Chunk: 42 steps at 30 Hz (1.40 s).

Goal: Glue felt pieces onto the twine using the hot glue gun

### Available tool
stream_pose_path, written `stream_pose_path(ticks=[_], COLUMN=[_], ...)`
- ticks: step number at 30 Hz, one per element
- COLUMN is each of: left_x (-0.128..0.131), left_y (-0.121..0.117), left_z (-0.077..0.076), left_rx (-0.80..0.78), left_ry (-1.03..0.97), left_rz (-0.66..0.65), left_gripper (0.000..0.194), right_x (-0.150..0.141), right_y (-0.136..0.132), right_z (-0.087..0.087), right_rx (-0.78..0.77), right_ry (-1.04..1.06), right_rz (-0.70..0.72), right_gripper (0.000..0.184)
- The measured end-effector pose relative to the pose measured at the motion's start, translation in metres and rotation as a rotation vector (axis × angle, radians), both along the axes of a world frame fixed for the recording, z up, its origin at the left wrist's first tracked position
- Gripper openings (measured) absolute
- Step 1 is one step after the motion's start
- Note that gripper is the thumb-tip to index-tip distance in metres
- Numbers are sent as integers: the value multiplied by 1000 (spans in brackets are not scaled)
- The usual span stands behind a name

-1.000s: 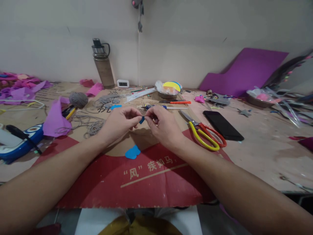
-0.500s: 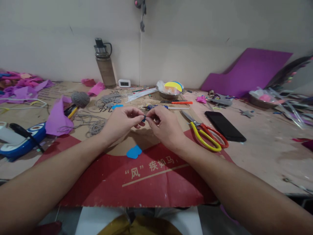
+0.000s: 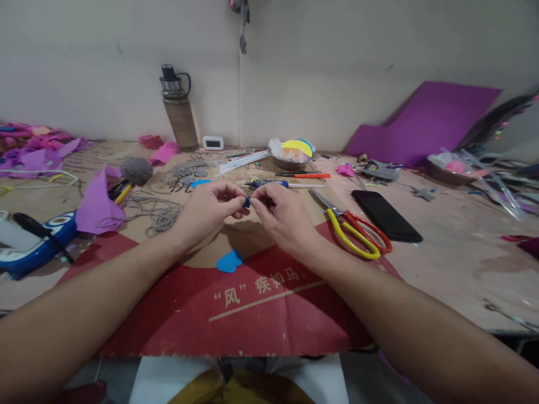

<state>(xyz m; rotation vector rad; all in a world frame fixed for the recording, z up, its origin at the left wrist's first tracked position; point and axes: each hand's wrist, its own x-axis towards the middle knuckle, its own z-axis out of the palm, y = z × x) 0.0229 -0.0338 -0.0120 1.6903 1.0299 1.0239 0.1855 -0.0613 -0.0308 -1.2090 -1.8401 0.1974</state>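
Observation:
Over the cardboard, my left hand [image 3: 214,210] pinches a small dark blue piece [image 3: 246,202] between thumb and fingers. My right hand [image 3: 284,216] is closed too, its thumb and fingertips meeting at the right side of that piece; whether it grips the piece or something finer is too small to tell. A flat bright blue cutout [image 3: 229,261] lies on the cardboard below my hands. Another blue scrap [image 3: 200,183] is just beyond my left hand. To the right of my right hand rest scissors [image 3: 353,230] with one yellow and one red handle.
Red-printed cardboard [image 3: 236,331] covers the table's front. A black phone [image 3: 386,216] lies right of the scissors. Grey yarn [image 3: 137,170] and a blue-and-white tape dispenser [image 3: 37,247] are leftward. A water bottle [image 3: 181,120] and a metal bowl [image 3: 290,163] stand at the back.
The fingertips have shifted very slightly apart, and a little more of the dark blue piece shows between them. The view has drifted slightly; the things on the table lie as before.

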Motion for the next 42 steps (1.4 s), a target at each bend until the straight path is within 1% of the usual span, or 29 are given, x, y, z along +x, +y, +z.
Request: stream_pose_path(ticks=[5, 14, 20, 24, 26, 31, 34, 36, 38, 42], left_x=[-1, -3, -3, -3, -3, -8, -10, -11, -10, -8], left_y=[0, 0, 3, 5, 7, 17, 25, 27, 27, 24], left_z=[0, 0, -3, -5, -7, -10, -13, -13, -11, -5], left_rx=[21, 25, -26, -100, -106, -29, -8, -38, -108, -234], left_ry=[7, 26, -35, -94, -108, -115, -207, -297, -375, -459], left_rz=[-5, -54, -96, -109, -87, 7, 70, 87, 79, 73], left_gripper=[12, 12, 14, 14, 14, 15, 15, 15, 15, 12], right_x=[0, -1, -1, -1, -1, -2, -5, -7, -9, -11], right_y=[-1, -2, -1, 0, 1, 0, -4, -6, -8, -5], right_z=[2, 3, 2, 1, -1, -2, -1, -1, -2, -10], right_rx=[-27, -43, -27, -35, -51, -95, -82, -79, -97, -138], right_ry=[14, 31, 43, 57, 64, 49, 3, -51, -122, -229], right_rz=[-13, -48, -50, -32, -16, 35, 119, 193, 241, 259], right_gripper=[13, 13, 12, 12, 10, 9, 13, 16, 18, 19])
